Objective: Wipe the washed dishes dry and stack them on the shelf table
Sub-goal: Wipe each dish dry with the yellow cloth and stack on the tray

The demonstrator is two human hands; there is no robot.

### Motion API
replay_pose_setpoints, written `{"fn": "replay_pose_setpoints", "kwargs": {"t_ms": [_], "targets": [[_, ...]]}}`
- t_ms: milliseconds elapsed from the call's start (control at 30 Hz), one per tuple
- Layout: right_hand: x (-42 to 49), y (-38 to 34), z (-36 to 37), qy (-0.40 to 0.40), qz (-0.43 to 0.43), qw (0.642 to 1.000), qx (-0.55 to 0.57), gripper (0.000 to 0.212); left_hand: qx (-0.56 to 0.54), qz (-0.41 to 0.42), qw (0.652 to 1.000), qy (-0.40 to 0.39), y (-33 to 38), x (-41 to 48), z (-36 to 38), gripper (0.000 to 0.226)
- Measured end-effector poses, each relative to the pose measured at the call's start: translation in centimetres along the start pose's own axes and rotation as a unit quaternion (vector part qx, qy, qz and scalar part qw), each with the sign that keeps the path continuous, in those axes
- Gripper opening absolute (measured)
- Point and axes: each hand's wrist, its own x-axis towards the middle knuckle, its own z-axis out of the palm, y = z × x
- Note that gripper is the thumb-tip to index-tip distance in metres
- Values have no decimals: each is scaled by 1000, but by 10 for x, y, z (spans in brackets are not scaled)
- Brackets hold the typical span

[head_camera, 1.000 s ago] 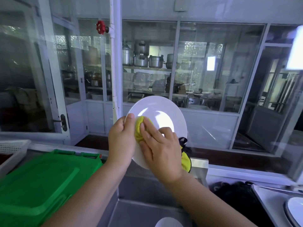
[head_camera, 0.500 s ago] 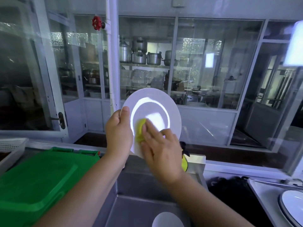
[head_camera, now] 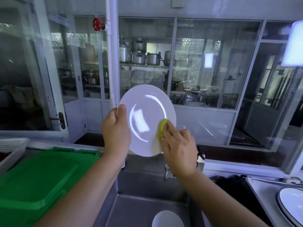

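Left hand (head_camera: 116, 133) is gripping plate (head_camera: 144, 118) by its rim, holding it upright over sink (head_camera: 147, 185). Right hand (head_camera: 178, 149) is pressing cloth (head_camera: 161, 129) on the lower-right face, fingers (head_camera: 169, 129) straight. Suggest sweeping a full circle with firm pressure, then the back.

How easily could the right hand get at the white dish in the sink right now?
Probably yes: the white dish lies uncovered in the sink below the right hand, nothing between. But that hand presses a yellow cloth on the white plate, so it is occupied.
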Motion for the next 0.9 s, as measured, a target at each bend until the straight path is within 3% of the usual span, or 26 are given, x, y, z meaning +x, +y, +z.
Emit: {"fn": "replay_pose_setpoints", "kwargs": {"t_ms": [200,367,667,900], "targets": [[-15,-63,-9,8,-67,992,108,30,36,22,999,16,-6,-6,8,42],[-22,-31,-9,-10,-131,987,87,27,33,17,999,-1,-7,-6,-1,38],[31,25,-12,2,-5,999,-45,43,89,16,992,-92,-7,-15,-3,39],[53,-27,-13,73,-49,993,82,45,152,70,977,-134,-12,-34,18,38]]}}
